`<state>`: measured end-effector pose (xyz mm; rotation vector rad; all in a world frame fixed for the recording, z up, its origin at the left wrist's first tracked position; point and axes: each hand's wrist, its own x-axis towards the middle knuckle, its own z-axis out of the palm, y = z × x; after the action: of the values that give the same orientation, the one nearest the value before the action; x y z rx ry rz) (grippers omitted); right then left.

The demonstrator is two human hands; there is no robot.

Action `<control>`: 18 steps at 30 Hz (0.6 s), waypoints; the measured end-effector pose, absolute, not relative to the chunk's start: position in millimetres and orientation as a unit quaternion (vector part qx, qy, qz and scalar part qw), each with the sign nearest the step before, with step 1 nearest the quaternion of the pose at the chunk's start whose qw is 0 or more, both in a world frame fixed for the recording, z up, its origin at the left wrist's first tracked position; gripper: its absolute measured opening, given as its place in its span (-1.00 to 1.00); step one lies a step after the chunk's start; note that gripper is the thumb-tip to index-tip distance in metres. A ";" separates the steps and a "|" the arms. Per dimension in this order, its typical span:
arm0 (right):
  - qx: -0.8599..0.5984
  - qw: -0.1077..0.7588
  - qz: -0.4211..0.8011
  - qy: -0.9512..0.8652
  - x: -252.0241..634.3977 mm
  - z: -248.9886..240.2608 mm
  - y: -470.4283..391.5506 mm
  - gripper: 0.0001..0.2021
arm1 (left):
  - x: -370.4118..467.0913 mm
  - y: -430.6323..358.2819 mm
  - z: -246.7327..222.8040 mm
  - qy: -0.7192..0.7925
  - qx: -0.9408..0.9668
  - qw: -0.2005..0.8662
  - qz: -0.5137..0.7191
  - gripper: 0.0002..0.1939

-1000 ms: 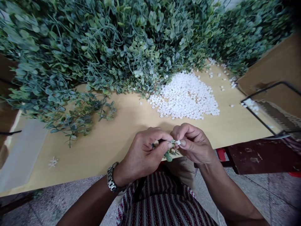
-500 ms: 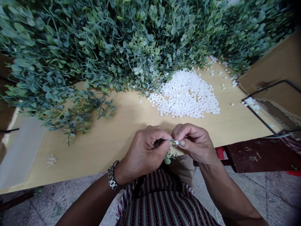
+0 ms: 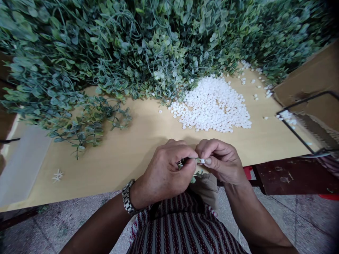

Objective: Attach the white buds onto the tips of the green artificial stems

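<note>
My left hand [image 3: 166, 173], with a metal watch on its wrist, pinches a small green artificial sprig [image 3: 195, 175] at the near edge of the wooden table [image 3: 132, 151]. My right hand [image 3: 221, 162] meets it fingertip to fingertip and pinches a small white bead-like piece [image 3: 202, 161] against the sprig's stem. Most of the sprig is hidden inside my left fist; a few leaves hang below the hands. Just beyond my right hand, a heap of white pieces [image 3: 212, 106] lies on the table.
A large pile of green artificial foliage [image 3: 132, 46] covers the back of the table, with loose sprigs [image 3: 92, 120] at the left. A cardboard box [image 3: 312, 77] and a black wire frame [image 3: 304, 120] stand at the right. A small white star piece [image 3: 57, 175] lies at the near left.
Both hands stayed together at the table's edge. The left fist closed further around the sprig, so fewer leaves show below. The camera tilted slightly.
</note>
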<state>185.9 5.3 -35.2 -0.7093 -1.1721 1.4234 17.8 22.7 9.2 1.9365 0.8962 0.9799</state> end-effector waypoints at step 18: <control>-0.318 0.550 0.583 -0.507 185.4 -34.5 5.4 -0.97 | 18.6 24.7 7.4 0.354 0.751 0.406 0.382 -0.80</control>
<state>185.4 5.4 -34.5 -0.7531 -1.1996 1.3788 18.6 24.7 7.4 1.8956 0.8925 0.9630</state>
